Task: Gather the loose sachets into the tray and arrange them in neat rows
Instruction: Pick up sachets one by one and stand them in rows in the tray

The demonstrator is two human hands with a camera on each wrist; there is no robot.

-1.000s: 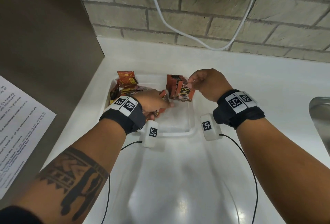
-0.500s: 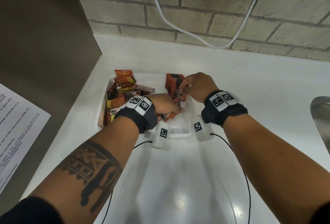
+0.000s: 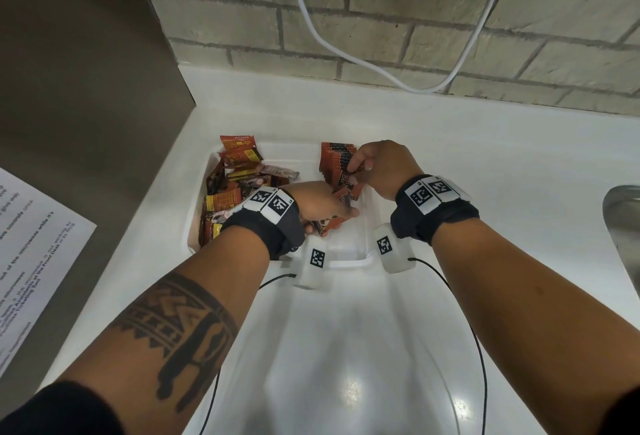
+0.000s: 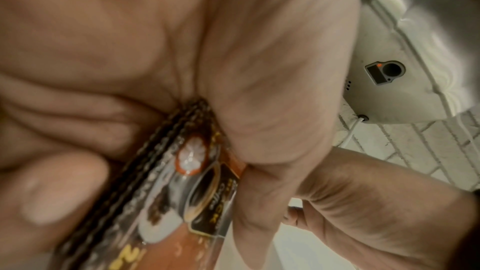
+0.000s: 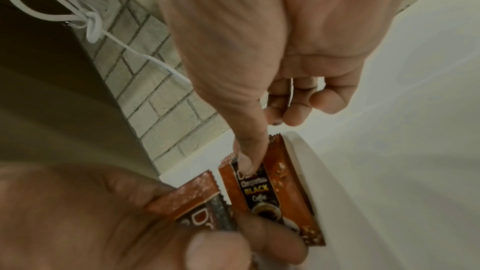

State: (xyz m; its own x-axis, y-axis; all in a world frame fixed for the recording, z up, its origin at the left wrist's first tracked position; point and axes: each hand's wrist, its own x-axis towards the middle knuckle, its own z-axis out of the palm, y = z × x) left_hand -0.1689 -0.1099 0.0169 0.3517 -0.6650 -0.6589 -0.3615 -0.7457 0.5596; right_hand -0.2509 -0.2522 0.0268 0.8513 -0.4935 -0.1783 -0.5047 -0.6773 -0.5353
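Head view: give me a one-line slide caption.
Left hand grips a bundle of sachets over the white tray while the right hand steadies the upright row.

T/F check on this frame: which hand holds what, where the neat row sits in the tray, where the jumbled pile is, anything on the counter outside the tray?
1. The left hand grips a bundle of sachets. True.
2. The neat row of sachets stands at the tray's left side. False: it stands at the right side; the jumbled pile fills the left.
3. The right hand touches the front sachet of the row, its thumb on the pack. True.
4. The tray is dark metal. False: it is white.
5. Loose sachets lie on the counter in front of the tray. False: none show there.
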